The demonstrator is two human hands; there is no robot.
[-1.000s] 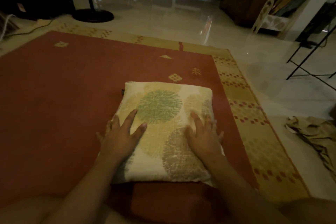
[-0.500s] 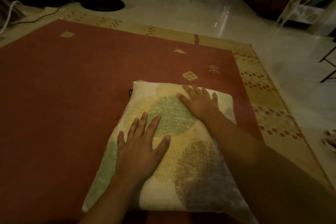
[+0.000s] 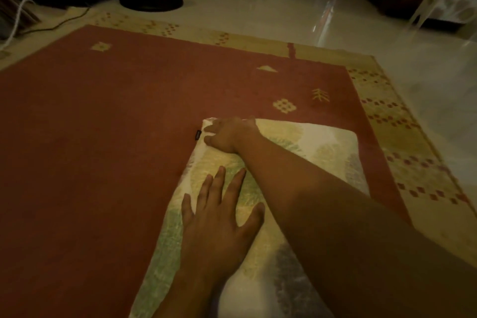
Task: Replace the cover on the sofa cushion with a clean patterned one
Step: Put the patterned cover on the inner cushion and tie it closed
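The left hand is laid flat at lower centre, fingers straight and spread, thumb held out to the right. The right forearm is stretched diagonally from the lower right toward the centre of the frame, where the right hand is curled, knuckles up, over a corner of the cushion.

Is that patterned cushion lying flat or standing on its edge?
Flat: the cushion lies on the rug, left hand spread on top, right hand gripping its far corner.
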